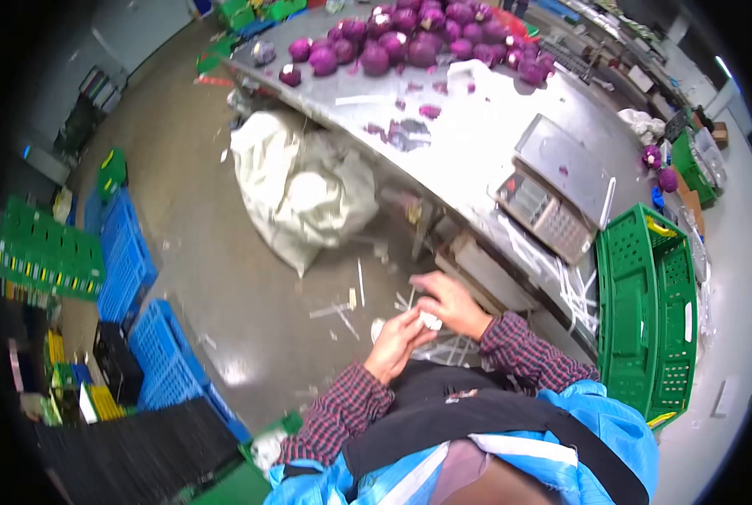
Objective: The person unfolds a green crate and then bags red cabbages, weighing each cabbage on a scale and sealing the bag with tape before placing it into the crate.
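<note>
My left hand (398,341) and my right hand (450,305) are close together in front of my body, off the table's near edge. Between their fingers is a small white thing (430,321), too small to make out. The fingers of both hands are bent around it. Beyond them stands the metal table (469,160), with a scale (553,202) on it and white strips (553,269) scattered beside the scale. A heap of purple cabbages (422,50) lies at the table's far end.
Green crates (629,320) stand at the right by the table. A large whitish sack (300,185) is on the floor left of the table. Blue pallets (164,341) and green crates (52,248) are at the left. White scraps (338,311) litter the floor.
</note>
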The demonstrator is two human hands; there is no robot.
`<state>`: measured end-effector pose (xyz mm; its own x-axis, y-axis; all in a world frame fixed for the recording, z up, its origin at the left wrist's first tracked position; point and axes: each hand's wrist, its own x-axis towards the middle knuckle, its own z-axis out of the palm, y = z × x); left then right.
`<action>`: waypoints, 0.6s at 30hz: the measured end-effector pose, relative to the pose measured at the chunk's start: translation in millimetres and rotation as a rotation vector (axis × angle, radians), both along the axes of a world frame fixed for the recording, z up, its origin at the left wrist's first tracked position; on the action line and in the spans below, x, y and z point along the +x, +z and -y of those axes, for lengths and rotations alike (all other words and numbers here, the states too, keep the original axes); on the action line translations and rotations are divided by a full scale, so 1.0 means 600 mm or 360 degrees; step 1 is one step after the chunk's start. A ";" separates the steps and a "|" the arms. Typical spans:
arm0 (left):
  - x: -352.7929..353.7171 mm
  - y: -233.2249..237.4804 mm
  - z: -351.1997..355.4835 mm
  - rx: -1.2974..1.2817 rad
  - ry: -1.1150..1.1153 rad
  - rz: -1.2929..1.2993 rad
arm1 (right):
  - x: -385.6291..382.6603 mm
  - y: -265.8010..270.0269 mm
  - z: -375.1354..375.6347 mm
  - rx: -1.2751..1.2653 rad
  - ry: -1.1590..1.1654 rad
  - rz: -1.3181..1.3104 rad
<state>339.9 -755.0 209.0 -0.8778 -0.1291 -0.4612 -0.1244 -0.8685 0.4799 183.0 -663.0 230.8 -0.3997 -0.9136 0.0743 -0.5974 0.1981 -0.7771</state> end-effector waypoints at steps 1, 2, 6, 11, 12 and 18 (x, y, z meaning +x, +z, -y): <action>-0.001 -0.009 0.029 -0.0065 -0.0052 0.0006 | 0.002 -0.005 0.019 0.0122 0.0100 0.0191; -0.006 -0.015 0.057 -0.0090 -0.0040 0.0020 | 0.001 -0.007 0.043 0.0125 0.0135 0.0227; -0.049 -0.080 0.176 -0.0350 0.0090 0.0165 | -0.042 0.026 0.119 0.0151 0.0084 0.0142; -0.125 -0.211 0.314 -0.0749 0.0116 0.0587 | -0.183 0.033 0.119 -0.0038 -0.0312 0.0063; -0.141 -0.225 0.336 -0.0896 0.0112 0.0577 | -0.221 0.023 0.111 0.0058 -0.0477 0.0285; -0.273 -0.306 0.419 -0.1245 0.0006 0.0659 | -0.468 -0.035 0.107 0.0186 -0.0867 -0.0203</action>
<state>176.1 -1006.3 25.2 -0.6590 -0.5434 -0.5200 -0.4175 -0.3108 0.8539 -98.1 -727.3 209.9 -0.8097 -0.5833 0.0636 -0.4725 0.5839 -0.6601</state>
